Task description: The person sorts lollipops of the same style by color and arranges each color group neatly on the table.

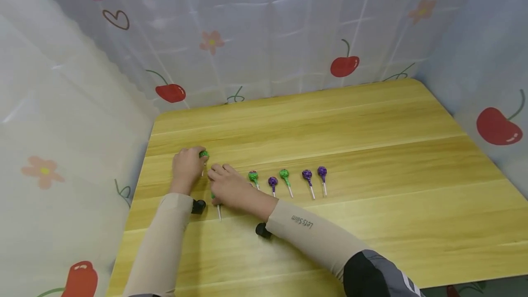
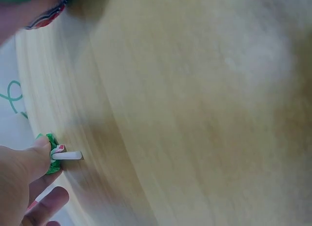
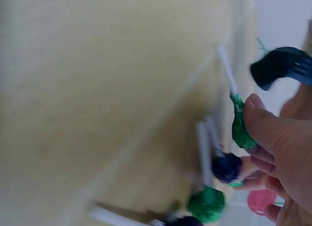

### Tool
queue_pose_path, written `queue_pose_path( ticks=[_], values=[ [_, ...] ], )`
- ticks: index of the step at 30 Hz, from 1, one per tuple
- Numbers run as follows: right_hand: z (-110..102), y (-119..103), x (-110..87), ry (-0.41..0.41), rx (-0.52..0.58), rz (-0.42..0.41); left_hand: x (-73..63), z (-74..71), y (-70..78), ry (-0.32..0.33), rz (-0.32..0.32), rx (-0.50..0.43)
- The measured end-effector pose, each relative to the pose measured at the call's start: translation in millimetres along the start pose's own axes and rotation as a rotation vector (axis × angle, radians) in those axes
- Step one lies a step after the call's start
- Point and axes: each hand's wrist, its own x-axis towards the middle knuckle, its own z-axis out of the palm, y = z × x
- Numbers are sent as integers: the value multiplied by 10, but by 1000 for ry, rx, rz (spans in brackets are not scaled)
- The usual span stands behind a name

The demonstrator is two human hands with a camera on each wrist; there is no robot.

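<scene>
My left hand (image 1: 186, 167) pinches a green-wrapped lollipop (image 2: 52, 155) by its head between thumb and finger, its white stick sticking out toward the middle of the left wrist view. To its right, my right hand (image 1: 234, 189) holds another green-wrapped lollipop (image 3: 239, 121), with the thumb against the wrapper and the white stick free. Just right of that hand on the table lie a green lollipop (image 1: 253, 176), a purple lollipop (image 1: 272, 181) and a second green lollipop (image 1: 284, 174). My right hand and forearm hide part of this group in the head view.
Two more purple lollipops, one (image 1: 307, 175) and another (image 1: 322, 172), lie farther right on the wooden table (image 1: 392, 173). A white curtain (image 1: 268, 35) printed with cherries and flowers stands behind the table's far edge. Black wrist cameras sit beside both sleeves.
</scene>
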Motion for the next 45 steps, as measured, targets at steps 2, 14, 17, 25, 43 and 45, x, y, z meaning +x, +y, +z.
queue_pose_path(
  ticks=[2,14,17,25,43,45],
  values=[
    [-59,39,29,8,-7,-6,6,7,-12,6,-4,-1],
    [-342,652,332,-75,217,185,47,29,-72,1,1,-14],
    [-311,797,428,-101,233,248,51,26,-67,-3,-9,-20],
    [-109,934,586,-138,292,324,54,20,-49,8,-8,-45],
    [100,887,689,-177,281,344,83,57,-96,-17,4,62],
    [106,880,696,-179,279,343,82,66,-109,-13,8,66]
  ],
)
